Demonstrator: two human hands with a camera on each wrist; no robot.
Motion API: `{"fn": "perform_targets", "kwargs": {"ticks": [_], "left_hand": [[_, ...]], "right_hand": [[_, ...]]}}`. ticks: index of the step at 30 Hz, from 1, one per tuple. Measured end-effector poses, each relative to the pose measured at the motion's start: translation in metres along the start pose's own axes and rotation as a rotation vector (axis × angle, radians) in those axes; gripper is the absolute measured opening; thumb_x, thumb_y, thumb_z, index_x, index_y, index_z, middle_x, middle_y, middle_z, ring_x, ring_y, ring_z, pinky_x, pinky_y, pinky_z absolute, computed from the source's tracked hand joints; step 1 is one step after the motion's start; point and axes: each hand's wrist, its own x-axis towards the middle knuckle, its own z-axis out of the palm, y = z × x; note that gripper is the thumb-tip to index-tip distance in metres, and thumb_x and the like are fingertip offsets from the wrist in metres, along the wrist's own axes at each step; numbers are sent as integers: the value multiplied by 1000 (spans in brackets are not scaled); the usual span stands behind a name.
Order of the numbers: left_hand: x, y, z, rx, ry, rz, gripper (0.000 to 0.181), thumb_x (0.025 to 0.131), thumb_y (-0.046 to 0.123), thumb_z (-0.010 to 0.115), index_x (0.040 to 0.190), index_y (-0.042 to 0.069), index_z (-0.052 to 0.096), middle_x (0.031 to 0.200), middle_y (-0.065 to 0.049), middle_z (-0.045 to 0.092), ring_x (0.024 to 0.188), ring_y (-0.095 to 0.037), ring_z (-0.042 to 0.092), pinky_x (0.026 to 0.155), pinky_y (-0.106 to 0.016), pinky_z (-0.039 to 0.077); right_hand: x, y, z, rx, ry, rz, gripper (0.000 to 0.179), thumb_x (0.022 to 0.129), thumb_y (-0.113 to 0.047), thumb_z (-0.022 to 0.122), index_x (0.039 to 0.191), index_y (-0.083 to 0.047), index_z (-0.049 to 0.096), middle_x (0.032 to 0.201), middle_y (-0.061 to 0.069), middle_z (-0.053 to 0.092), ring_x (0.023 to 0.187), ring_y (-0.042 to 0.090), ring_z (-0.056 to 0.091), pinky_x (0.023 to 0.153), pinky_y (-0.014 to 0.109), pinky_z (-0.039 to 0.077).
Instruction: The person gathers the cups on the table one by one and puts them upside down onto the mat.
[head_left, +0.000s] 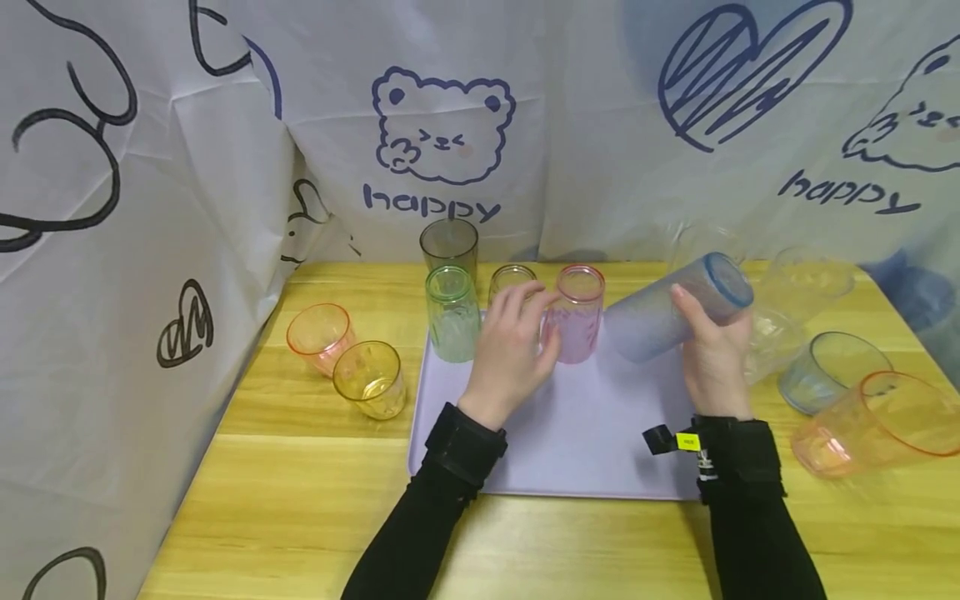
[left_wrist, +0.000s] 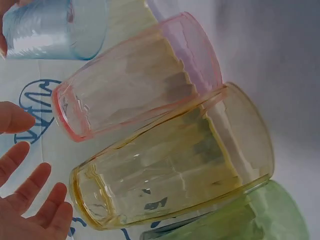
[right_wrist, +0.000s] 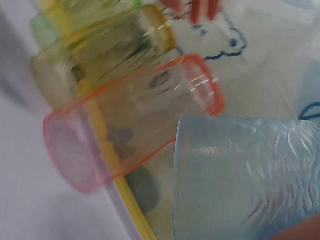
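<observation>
My right hand point(head_left: 716, 358) grips a tall blue glass point(head_left: 648, 321), tilted above the tray with its base toward the upper right. In the right wrist view, the blue glass point(right_wrist: 225, 170) shows its wide rim and rippled side. My left hand point(head_left: 510, 350) holds nothing; its fingers are spread and loosely bent beside the bases of the upturned glasses. Nearest to it are a pink glass point(head_left: 579, 329) and a yellow glass point(left_wrist: 170, 165), the latter mostly hidden by the hand in the head view. A green glass point(head_left: 453, 325) stands upside down to their left.
The upturned glasses stand along the back of a lilac tray point(head_left: 570, 458). Behind it is a dark grey glass point(head_left: 450, 240). A short pink glass point(head_left: 322, 342) and amber glass point(head_left: 371, 383) stand left. Several clear glasses, a grey-blue glass point(head_left: 813, 383) and an orange glass point(head_left: 855, 429) are right.
</observation>
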Motion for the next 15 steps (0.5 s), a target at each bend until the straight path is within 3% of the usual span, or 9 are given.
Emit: {"fn": "perform_targets", "kwargs": {"ticks": [7,15], "left_hand": [[13,0,3,100,-104,-18,43,93,25,67,135,20,61,139,-10,57,129,-30,53,110,-44,46],[16,1,10,178,-219,-36,41,98,36,63,138,26,59,144,-11,53,133,-33,48,112,-49,42]], "right_hand": [[12,12,1,-401,8,10,74,81,-5,80,145,-18,44,132,-7,51,128,12,45,116,33,36],[24,30,0,-701,-20,4,79,80,-16,82,148,-15,42,136,0,51,129,14,47,116,35,37]]}}
